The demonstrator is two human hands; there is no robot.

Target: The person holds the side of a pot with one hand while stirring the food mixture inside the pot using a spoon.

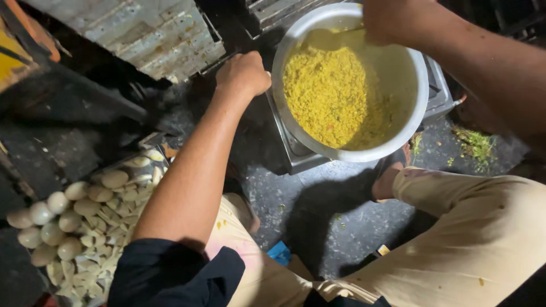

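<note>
A large metal pot point(418, 68) holds yellow rice point(327, 94) and sits on a low steel stove point(296, 150). My left hand point(243, 73) is closed on the pot's left rim, fist tight against its edge. At the top of the pot my right hand point(392, 20) grips the handle of a pale ladle point(330, 38) whose flat end lies in the rice. My knees in beige trousers point(483, 227) frame the dark floor below the pot.
At the lower left a tray point(145, 150) holds several peeled eggs point(51, 210) and pale sliced pieces point(102, 244). A corrugated metal panel point(148, 34) stands at the top left. Green scraps point(475, 145) lie on the floor at the right. My bare foot point(389, 179) rests below the stove.
</note>
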